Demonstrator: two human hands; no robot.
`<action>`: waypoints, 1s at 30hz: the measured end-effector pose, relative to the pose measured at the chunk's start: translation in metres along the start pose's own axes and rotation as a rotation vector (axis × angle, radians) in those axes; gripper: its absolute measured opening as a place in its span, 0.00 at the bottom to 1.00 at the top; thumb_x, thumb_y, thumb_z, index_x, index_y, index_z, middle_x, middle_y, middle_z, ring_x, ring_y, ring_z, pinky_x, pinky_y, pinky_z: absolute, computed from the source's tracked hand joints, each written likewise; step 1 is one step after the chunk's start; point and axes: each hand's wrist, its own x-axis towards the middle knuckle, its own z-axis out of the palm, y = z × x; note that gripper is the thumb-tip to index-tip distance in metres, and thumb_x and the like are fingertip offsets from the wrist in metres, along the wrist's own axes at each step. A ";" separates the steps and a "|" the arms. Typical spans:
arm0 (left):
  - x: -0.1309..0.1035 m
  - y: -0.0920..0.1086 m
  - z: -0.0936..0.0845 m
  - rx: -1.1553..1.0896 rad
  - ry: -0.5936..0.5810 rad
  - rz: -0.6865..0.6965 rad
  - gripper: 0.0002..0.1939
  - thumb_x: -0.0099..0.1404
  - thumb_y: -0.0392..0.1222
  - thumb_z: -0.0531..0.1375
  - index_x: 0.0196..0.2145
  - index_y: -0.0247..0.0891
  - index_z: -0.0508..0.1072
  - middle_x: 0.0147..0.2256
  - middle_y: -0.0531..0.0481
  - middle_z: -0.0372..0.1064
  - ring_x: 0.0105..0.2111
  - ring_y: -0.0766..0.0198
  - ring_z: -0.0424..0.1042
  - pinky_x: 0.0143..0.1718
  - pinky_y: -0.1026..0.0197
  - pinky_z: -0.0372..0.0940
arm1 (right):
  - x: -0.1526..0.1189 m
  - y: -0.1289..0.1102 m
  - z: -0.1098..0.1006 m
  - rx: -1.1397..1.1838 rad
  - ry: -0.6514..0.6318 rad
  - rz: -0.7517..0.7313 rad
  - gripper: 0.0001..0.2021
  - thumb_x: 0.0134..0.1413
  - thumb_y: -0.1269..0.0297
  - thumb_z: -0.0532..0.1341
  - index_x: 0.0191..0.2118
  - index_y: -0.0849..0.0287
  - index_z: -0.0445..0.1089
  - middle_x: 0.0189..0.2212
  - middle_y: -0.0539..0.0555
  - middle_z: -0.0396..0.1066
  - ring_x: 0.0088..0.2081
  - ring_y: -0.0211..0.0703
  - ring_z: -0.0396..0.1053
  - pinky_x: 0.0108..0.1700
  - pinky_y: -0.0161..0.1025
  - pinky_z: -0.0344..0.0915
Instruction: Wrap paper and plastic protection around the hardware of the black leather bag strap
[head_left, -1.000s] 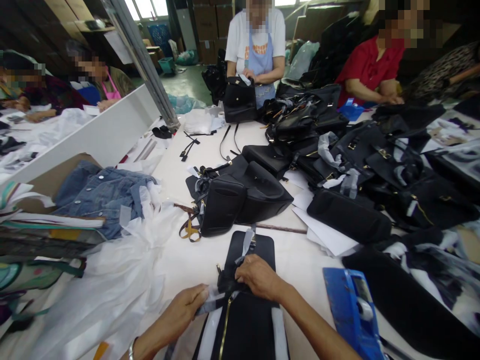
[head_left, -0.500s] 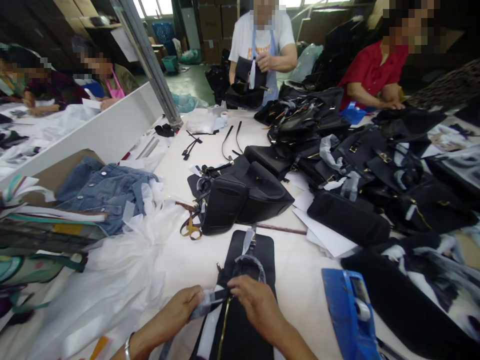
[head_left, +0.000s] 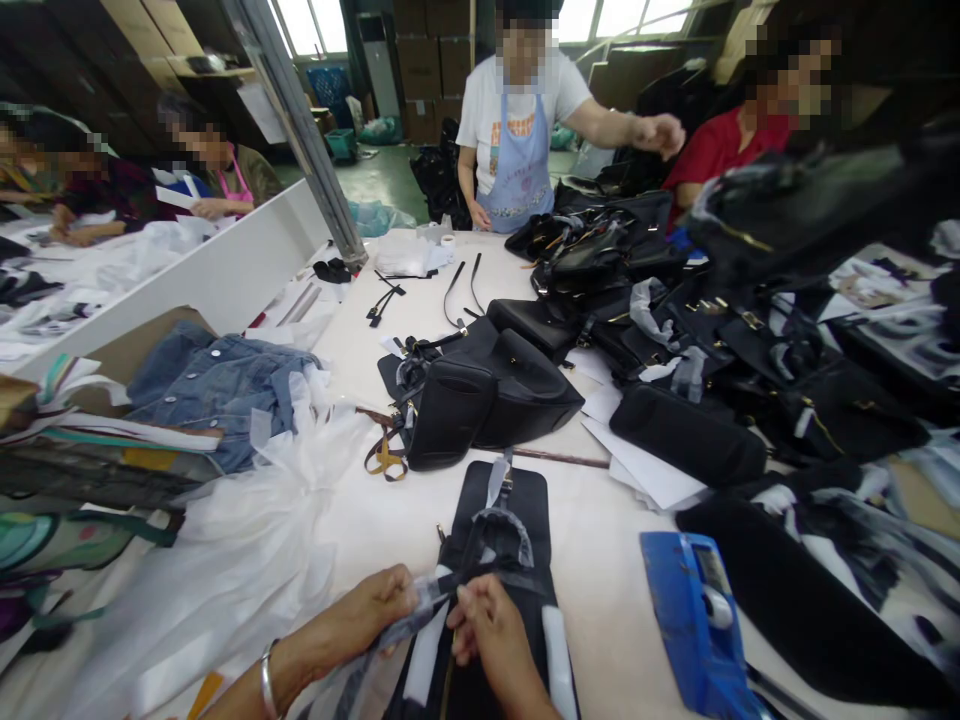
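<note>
A black backpack [head_left: 532, 490] lies on the table in front of me, its top flap pointing away. Clear film covers its looped carry handle [head_left: 517, 530]. My left hand [head_left: 386, 603] is closed around a black strap [head_left: 409, 625] wrapped in clear plastic, at the bag's left side. Over the middle of the bag, my right hand [head_left: 491, 625] pinches near the strap's upper end with curled fingers. White wrapping [head_left: 556, 650] shows along the bag's right side, and part of a gold zipper is visible below my right hand.
Beyond the backpack stands another black bag [head_left: 454, 410]. A blue tape dispenser [head_left: 675, 610] is at right, beside a heap of black bags [head_left: 690, 430]. White tissue [head_left: 247, 540] and a denim garment [head_left: 217, 375] lie left. A co-worker [head_left: 517, 130] stands across the table.
My right hand has drawn slightly nearer me, its fingers now more curled. Across the table, the co-worker no longer holds a black bag and stretches an arm to the right. A bag at far right is raised and blurred.
</note>
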 end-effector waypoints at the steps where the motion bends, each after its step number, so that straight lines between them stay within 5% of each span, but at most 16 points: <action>1: -0.001 0.002 0.000 0.054 0.017 0.018 0.15 0.65 0.53 0.52 0.30 0.38 0.61 0.24 0.58 0.58 0.22 0.69 0.58 0.24 0.66 0.54 | -0.001 0.001 0.005 0.081 -0.015 0.094 0.23 0.48 0.40 0.59 0.32 0.57 0.58 0.24 0.51 0.72 0.17 0.35 0.65 0.17 0.31 0.59; 7: 0.001 -0.018 0.022 0.857 0.389 0.124 0.06 0.67 0.37 0.48 0.36 0.39 0.64 0.30 0.50 0.68 0.30 0.61 0.68 0.32 0.61 0.60 | -0.007 -0.019 0.034 0.520 -0.156 0.304 0.23 0.46 0.44 0.64 0.35 0.60 0.62 0.26 0.52 0.73 0.23 0.35 0.69 0.27 0.34 0.68; 12: -0.006 -0.060 0.048 1.186 0.553 0.224 0.17 0.60 0.26 0.49 0.43 0.39 0.69 0.42 0.42 0.71 0.43 0.53 0.70 0.44 0.52 0.66 | -0.004 -0.021 0.041 0.582 -0.123 0.309 0.20 0.43 0.54 0.69 0.36 0.61 0.65 0.26 0.51 0.73 0.27 0.37 0.71 0.34 0.38 0.69; 16: -0.030 -0.072 0.043 0.846 0.531 0.267 0.22 0.59 0.34 0.54 0.52 0.40 0.63 0.50 0.41 0.66 0.44 0.56 0.71 0.45 0.58 0.68 | -0.002 -0.010 0.040 0.557 -0.106 0.216 0.16 0.41 0.62 0.69 0.36 0.61 0.67 0.30 0.51 0.73 0.30 0.39 0.71 0.33 0.35 0.67; 19: -0.047 -0.055 0.027 0.541 0.517 0.058 0.23 0.67 0.46 0.48 0.57 0.38 0.57 0.46 0.41 0.70 0.31 0.60 0.73 0.37 0.59 0.69 | -0.002 -0.008 0.039 0.533 -0.164 0.159 0.14 0.46 0.62 0.67 0.38 0.62 0.69 0.30 0.52 0.72 0.30 0.39 0.70 0.32 0.34 0.65; 21: -0.050 -0.038 0.018 0.480 0.495 -0.033 0.21 0.67 0.51 0.47 0.52 0.38 0.66 0.40 0.43 0.73 0.34 0.57 0.73 0.40 0.56 0.67 | -0.002 -0.010 0.038 0.546 -0.198 0.143 0.13 0.46 0.62 0.67 0.38 0.62 0.69 0.30 0.52 0.72 0.30 0.38 0.69 0.32 0.33 0.64; 24: -0.043 -0.018 0.017 0.334 0.386 0.086 0.16 0.65 0.52 0.53 0.40 0.41 0.73 0.40 0.45 0.74 0.43 0.54 0.71 0.47 0.56 0.63 | -0.001 -0.013 0.038 0.604 -0.214 0.130 0.13 0.45 0.62 0.68 0.37 0.61 0.69 0.31 0.52 0.71 0.32 0.39 0.69 0.33 0.34 0.65; 28: -0.024 -0.018 0.025 -0.207 0.120 0.051 0.19 0.62 0.56 0.56 0.40 0.37 0.70 0.27 0.50 0.71 0.24 0.64 0.68 0.27 0.63 0.64 | -0.001 -0.011 0.037 0.622 -0.242 0.150 0.14 0.43 0.60 0.69 0.35 0.60 0.67 0.31 0.51 0.71 0.31 0.38 0.69 0.34 0.34 0.66; 30: -0.021 -0.022 0.025 -0.301 0.078 0.004 0.21 0.59 0.57 0.58 0.38 0.34 0.69 0.21 0.53 0.67 0.19 0.68 0.62 0.21 0.65 0.59 | -0.003 -0.008 0.032 0.548 -0.234 0.183 0.17 0.43 0.56 0.69 0.35 0.59 0.67 0.29 0.50 0.70 0.30 0.36 0.69 0.34 0.34 0.66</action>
